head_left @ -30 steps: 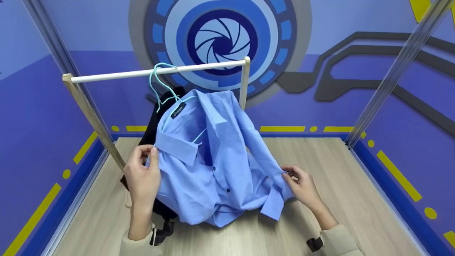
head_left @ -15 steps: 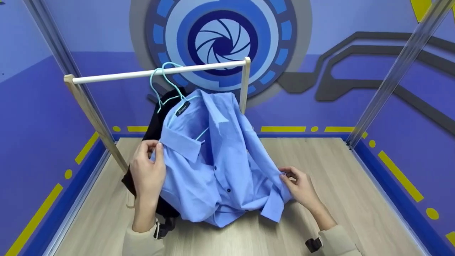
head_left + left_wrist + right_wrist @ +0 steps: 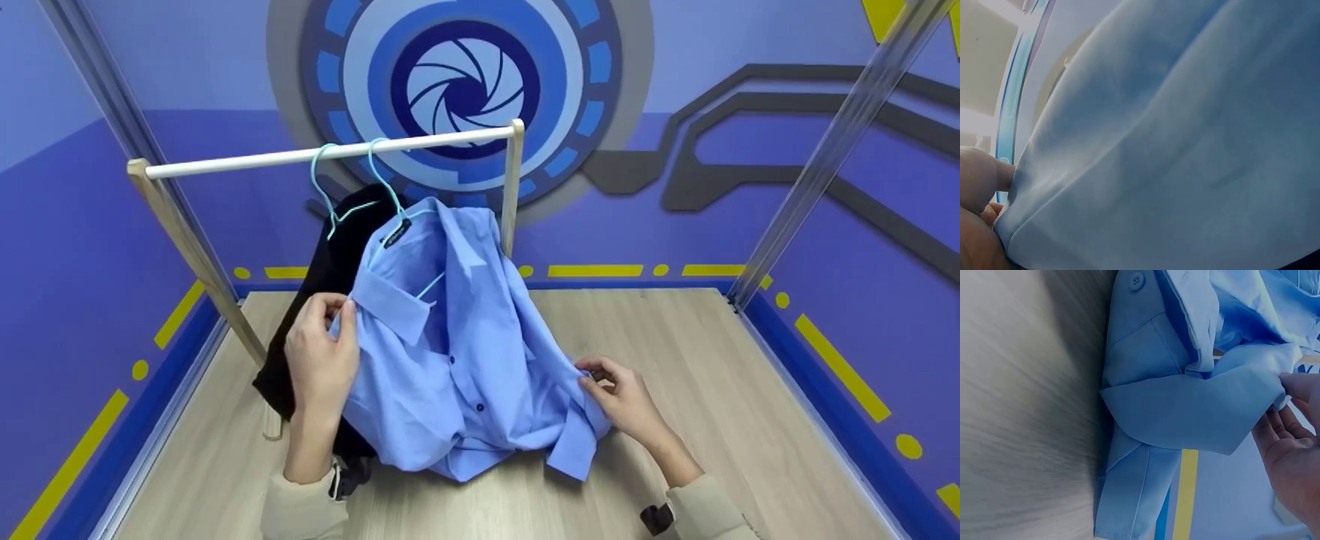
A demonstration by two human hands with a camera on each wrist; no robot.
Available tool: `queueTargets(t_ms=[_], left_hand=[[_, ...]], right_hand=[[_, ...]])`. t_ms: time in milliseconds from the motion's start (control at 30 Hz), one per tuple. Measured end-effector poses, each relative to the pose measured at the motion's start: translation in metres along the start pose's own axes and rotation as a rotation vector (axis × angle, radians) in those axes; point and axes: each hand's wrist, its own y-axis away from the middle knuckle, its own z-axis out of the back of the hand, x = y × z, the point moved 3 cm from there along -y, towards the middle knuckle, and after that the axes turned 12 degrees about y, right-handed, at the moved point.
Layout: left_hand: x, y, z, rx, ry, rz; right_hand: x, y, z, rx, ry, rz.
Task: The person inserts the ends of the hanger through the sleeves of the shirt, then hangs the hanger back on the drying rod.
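A light blue button shirt [image 3: 487, 322] hangs on a mint-green hanger [image 3: 385, 176], whose hook sits on the white rail of a small clothes rack. At the shirt's left shoulder side, beside the collar, my left hand [image 3: 322, 352] pinches the cloth between thumb and fingers. My right hand [image 3: 622, 397] pinches a sleeve low on the right; in the right wrist view the sleeve's cuff [image 3: 1185, 410] hangs from those fingertips. Blue cloth [image 3: 1157, 157] fills most of the left wrist view, with part of the left hand [image 3: 979, 191] at its edge.
Behind the shirt, a black garment [image 3: 300, 330] hangs on a second mint-green hanger [image 3: 322, 187]. The rack's white rail [image 3: 240, 160] runs between wooden posts [image 3: 202, 262]. Wood-grain tabletop [image 3: 675, 330] lies beneath, with blue patterned walls [image 3: 750, 225] around it.
The shirt's hanger hook has slid right along the rail, away from the black garment's hook. My left hand has moved right with the shirt's shoulder; the right hand has shifted slightly left and down.
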Motion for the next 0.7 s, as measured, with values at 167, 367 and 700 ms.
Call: queueTargets(t_ms=[167,367,700], left_hand=[[0.0,-0.001,-0.001,0.01,-0.012,-0.046],[-0.001,0.0,0.0,-0.015,-0.097,-0.094],[-0.014,0.007,0.0,-0.064,-0.182,-0.15]], right_hand=[[-0.024,0.0,-0.01,0.071,0.016,0.004],[-0.026,0.002,-0.014,0.206,0.029,0.024],[-0.025,0.002,-0.007,0.214,0.121,0.078]])
